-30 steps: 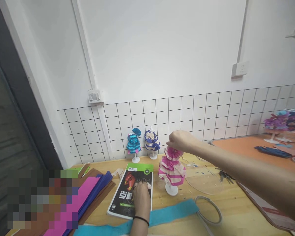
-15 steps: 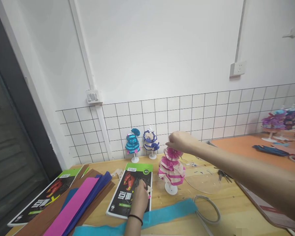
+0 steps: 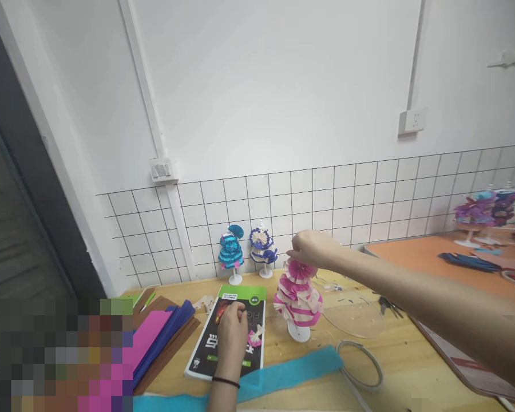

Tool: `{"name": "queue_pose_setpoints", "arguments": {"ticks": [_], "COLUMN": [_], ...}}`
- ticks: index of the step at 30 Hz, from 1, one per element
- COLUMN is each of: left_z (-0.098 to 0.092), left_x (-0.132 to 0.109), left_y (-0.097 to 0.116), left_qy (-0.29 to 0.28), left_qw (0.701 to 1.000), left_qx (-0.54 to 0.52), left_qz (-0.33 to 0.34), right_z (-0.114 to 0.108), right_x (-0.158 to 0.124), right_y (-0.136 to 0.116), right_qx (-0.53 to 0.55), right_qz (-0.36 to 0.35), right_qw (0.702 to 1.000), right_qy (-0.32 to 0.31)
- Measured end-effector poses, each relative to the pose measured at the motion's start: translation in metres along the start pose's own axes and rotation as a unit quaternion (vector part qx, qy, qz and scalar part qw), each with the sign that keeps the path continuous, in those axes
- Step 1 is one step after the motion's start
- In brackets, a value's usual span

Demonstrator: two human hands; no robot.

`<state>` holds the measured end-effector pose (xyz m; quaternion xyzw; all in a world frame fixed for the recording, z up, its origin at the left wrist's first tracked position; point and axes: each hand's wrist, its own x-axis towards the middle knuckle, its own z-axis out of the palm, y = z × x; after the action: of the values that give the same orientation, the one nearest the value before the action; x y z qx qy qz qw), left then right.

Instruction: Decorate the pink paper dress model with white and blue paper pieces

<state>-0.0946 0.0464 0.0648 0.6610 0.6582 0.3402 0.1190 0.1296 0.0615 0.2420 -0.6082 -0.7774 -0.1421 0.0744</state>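
Note:
On a white round base stands a small tree of pleated pink and cream paper [image 3: 298, 297]. My right hand [image 3: 311, 247] is closed at its top, pinching the tip, which the fingers hide. To the left, my left hand [image 3: 233, 329] is over a black and green book [image 3: 214, 363], its fingers loosely bent and slightly apart with nothing seen in them. A small pink and cream paper piece [image 3: 255, 336] lies on the book, just right of that hand.
A blue crepe strip [image 3: 292, 372] crosses the front. Coloured paper sheets [image 3: 154, 337] lie at left. Behind stand a teal tree [image 3: 231, 252] and a blue and cream tree [image 3: 262, 246]. At right are a cable loop [image 3: 380, 366] and dark scissors [image 3: 390, 307].
My left hand has moved up and left, away from the pink and cream piece, which now shows more fully on the book. My right hand stays at the tree's top.

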Motion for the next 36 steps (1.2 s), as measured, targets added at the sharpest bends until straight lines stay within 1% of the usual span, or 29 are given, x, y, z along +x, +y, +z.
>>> {"name": "queue_pose_setpoints", "arguments": {"ticks": [3,7,10,14,17,24,29,32,36], "left_z": [0.01,0.033,0.044,0.048,0.047,0.051,0.05,0.045,0.039], "left_x": [-0.004,-0.012,-0.016,-0.017,-0.016,-0.014,-0.006,-0.001,0.0], "left_y": [-0.002,-0.007,-0.009,-0.009,-0.011,-0.021,-0.028,-0.028,-0.021], "left_qy": [-0.025,-0.077,-0.092,-0.089,-0.077,-0.053,-0.053,-0.06,-0.091], "left_qw": [0.998,0.991,0.985,0.983,0.986,0.998,0.995,0.982,0.944], "left_qx": [0.045,0.105,0.138,0.156,0.142,0.043,-0.077,-0.172,-0.304], "left_qz": [0.025,0.04,0.04,0.03,0.028,0.008,-0.019,-0.044,-0.093], "right_z": [-0.001,0.0,0.001,0.001,0.0,-0.001,0.001,0.002,0.003], "right_x": [-0.001,-0.002,-0.004,-0.006,-0.006,-0.006,-0.002,-0.001,-0.005], "right_y": [-0.001,0.001,0.002,0.004,0.004,0.004,0.004,0.006,0.009], "right_qx": [0.002,0.006,0.007,0.01,0.013,0.012,0.001,-0.004,0.006], "right_qz": [-0.005,-0.011,-0.01,-0.007,-0.007,-0.007,-0.001,-0.004,-0.002], "right_qw": [1.0,1.0,1.0,1.0,1.0,1.0,1.0,1.0,1.0], "right_qy": [0.0,0.002,0.005,0.004,0.002,0.001,0.012,0.019,0.018]}}
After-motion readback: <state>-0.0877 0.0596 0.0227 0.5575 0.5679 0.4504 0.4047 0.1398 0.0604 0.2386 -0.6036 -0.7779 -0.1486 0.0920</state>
